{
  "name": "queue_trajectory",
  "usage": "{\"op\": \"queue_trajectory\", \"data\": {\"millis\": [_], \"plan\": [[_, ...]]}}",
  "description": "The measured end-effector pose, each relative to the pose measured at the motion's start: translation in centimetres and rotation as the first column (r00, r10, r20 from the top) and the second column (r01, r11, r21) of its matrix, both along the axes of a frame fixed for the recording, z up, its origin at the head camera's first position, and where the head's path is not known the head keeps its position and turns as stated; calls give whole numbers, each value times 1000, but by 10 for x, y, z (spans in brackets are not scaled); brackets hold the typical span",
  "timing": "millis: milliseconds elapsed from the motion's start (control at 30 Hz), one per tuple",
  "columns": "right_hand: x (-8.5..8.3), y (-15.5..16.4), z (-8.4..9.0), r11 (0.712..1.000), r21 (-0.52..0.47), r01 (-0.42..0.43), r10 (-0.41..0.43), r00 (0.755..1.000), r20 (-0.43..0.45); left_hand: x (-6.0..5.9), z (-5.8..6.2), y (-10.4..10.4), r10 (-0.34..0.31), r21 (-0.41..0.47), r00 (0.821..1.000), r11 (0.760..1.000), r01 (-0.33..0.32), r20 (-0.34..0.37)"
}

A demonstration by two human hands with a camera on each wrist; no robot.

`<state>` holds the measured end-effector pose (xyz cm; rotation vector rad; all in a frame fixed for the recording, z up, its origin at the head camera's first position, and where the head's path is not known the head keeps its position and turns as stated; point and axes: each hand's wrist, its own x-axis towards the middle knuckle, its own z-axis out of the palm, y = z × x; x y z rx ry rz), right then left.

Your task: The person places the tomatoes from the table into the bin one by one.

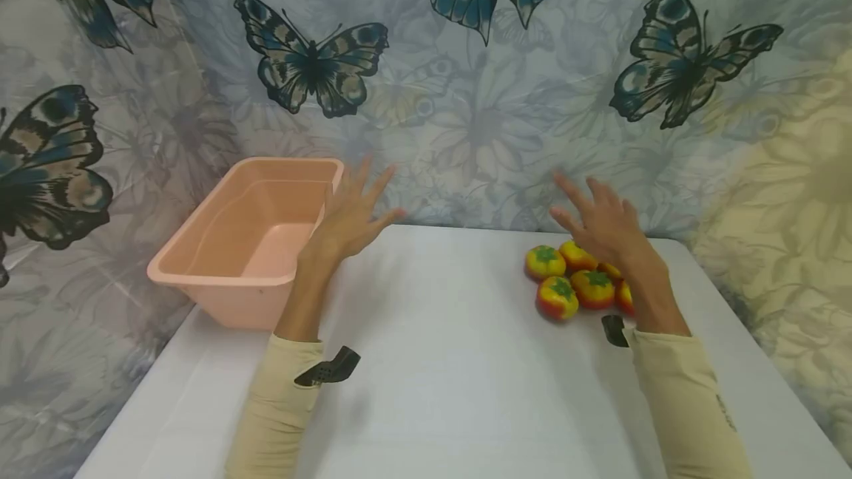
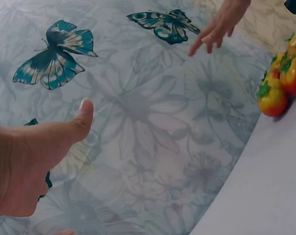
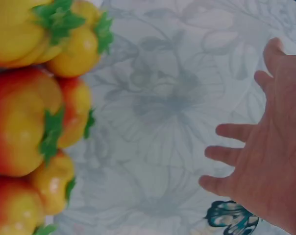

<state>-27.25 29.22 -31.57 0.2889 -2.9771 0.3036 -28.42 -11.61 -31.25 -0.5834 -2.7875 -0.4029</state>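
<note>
Above the white table (image 1: 426, 361) both hands were raised and held nothing. The left hand (image 1: 349, 216) hovered with fingers spread wide and straight, just beside the near right corner of the pink plastic tub (image 1: 246, 242) — close to its rim, though whether it touched could not be told from the head view. The tub stood at the table's back left, tilted a little toward the person, with nothing visible inside it.

The right hand (image 1: 602, 224) was likewise open, its fingers loosely fanned, hanging over a small cluster of toy tomatoes (image 1: 575, 279) — red-and-yellow fruits with green tops, huddled together and touching one another near the table's back right edge. From the head camera the hand overlapped the rearmost of them; the right wrist view showed the palm (image 3: 270, 156) apart from the fruits (image 3: 35, 127), with the backdrop visible between.

Behind everything hung a pale floral curtain (image 1: 466, 94) printed with large blue-and-black butterflies (image 1: 309, 58). Both forearms wore cream sleeves (image 1: 279, 398), each with a dark strap end showing at the cuff.
</note>
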Motion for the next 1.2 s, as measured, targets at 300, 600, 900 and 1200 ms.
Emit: {"op": "queue_trajectory", "data": {"millis": [300, 600, 900, 1200], "plan": [[7, 25, -35, 996, 78, -40, 25, 983, 179, 39, 8, -17, -56, 100, 991, 994, 45, 120], [10, 49, -93, 997, 54, -46, 32, 974, 223, 81, 21, -40, -128, 127, 990, 985, 120, 59], [16, 51, -104, 997, 50, -55, 43, 977, 209, 100, 20, -65, -105, 90, 993, 991, 99, 63], [17, 53, -104, 996, 75, -44, 25, 972, 232, 122, 25, -85, -76, 140, 995, 988, 66, 65]]}}
